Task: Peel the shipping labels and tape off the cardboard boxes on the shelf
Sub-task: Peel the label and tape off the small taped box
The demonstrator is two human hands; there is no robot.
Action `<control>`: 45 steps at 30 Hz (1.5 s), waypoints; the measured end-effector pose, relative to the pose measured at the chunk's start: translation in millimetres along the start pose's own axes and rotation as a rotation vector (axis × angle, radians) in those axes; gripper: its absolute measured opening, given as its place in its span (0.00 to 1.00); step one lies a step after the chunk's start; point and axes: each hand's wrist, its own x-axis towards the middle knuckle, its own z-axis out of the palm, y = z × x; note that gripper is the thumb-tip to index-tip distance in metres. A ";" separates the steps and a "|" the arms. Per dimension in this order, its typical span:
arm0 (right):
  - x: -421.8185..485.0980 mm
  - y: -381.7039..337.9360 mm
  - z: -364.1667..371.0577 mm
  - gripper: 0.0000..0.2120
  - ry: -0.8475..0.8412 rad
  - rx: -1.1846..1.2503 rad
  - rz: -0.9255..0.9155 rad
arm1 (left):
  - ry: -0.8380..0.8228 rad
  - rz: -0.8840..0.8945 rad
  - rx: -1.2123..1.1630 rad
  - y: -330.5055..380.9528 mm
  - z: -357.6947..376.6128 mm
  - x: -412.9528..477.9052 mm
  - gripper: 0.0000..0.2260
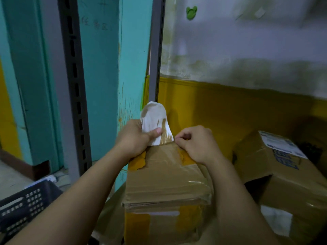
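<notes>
A brown cardboard box point(164, 175) with clear tape and yellow patches stands in front of me on the shelf. A white shipping label point(155, 121) is peeled up from its far top edge, brown paper fibres on its underside. My left hand point(132, 138) grips the lifted label, thumb pressed on its face. My right hand point(194, 144) sits on the box's far top edge with fingers curled, pinching at the label's lower right corner. A second cardboard box point(283, 174) lies tilted at the right, with a white and blue label point(281, 144) on top.
A grey slotted shelf upright point(74, 85) rises at left, another point(157, 50) behind the box. A dark plastic crate point(23, 206) sits at lower left. The wall behind is white above, yellow below. A teal door frame point(106, 68) stands at left.
</notes>
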 end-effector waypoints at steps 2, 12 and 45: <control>-5.0 1.9 0.7 0.08 0.025 -0.010 0.000 | -0.023 -0.027 -0.054 2.4 -0.9 1.6 0.12; -28.9 13.7 -16.2 0.06 0.046 -0.059 0.012 | -0.242 -0.120 -0.452 30.7 1.5 -5.3 0.10; -37.1 5.3 -8.0 0.05 0.015 0.071 -0.162 | -0.302 0.526 0.861 45.1 -32.3 -107.5 0.18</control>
